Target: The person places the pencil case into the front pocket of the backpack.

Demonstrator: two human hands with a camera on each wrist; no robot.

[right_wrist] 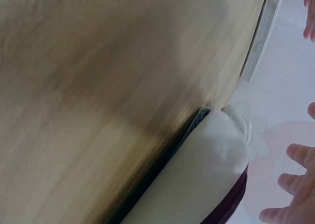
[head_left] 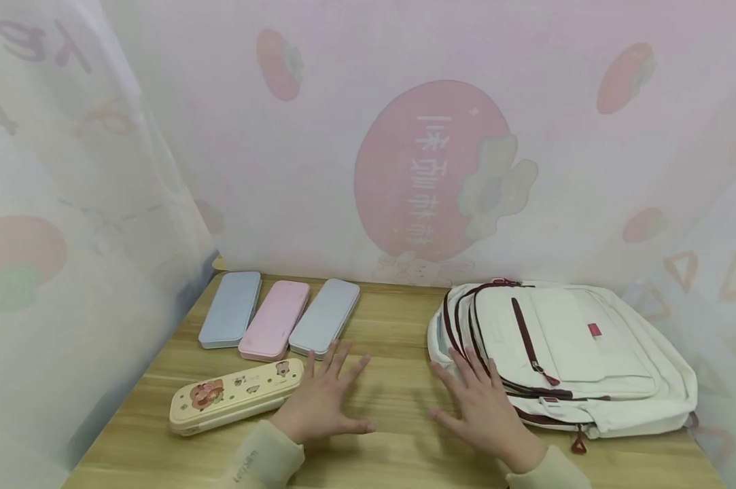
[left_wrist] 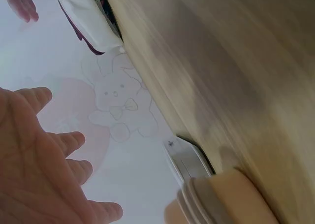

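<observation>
Left hand [head_left: 321, 401] spread flat above wooden counter [head_left: 398, 339] beside cream pencil case [head_left: 236, 395], right hand [head_left: 484, 406] likewise splayed (holding nothing), fingertips at white backpack [head_left: 582, 353]

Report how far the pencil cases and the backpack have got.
Done: nothing shows yet. Four pencil cases lie on the table: three plain ones in a row, the cream case nearer. The backpack lies flat, zips apparently shut. In hand: nothing; left hand and right hand are open. Left: everything.
</observation>
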